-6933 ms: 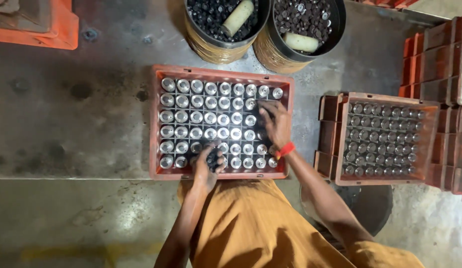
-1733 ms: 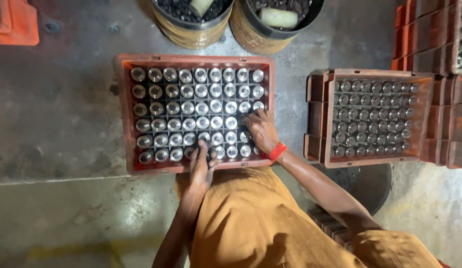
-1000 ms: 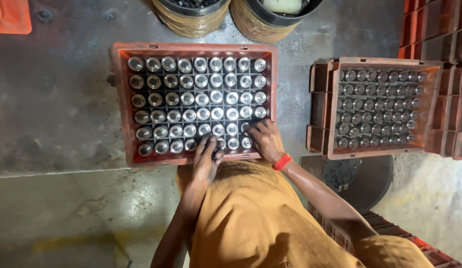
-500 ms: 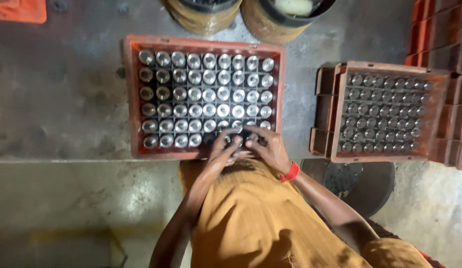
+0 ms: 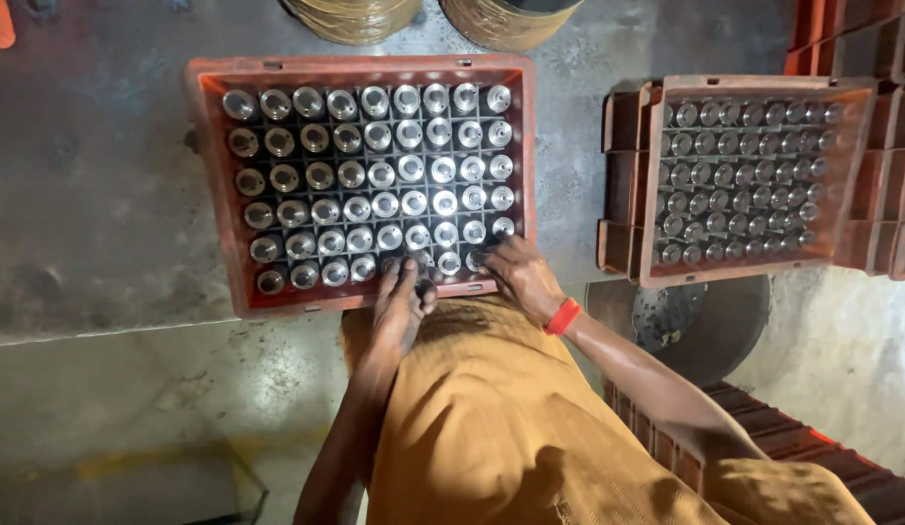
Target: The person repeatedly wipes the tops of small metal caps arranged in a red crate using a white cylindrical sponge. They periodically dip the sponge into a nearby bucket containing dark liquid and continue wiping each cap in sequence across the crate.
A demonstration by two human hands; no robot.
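The red crate (image 5: 211, 185) sits on the floor, full of shiny metal cylinders (image 5: 384, 204) standing upright in six rows. Both hands are at its near edge. The left hand (image 5: 402, 301) curls over a cylinder in the nearest row, though I cannot tell if it grips. The right hand (image 5: 522, 277) rests just beside it with bent fingers. A second crate (image 5: 629, 175) sits well apart on the right. Two round tubs (image 5: 360, 15) stand far behind.
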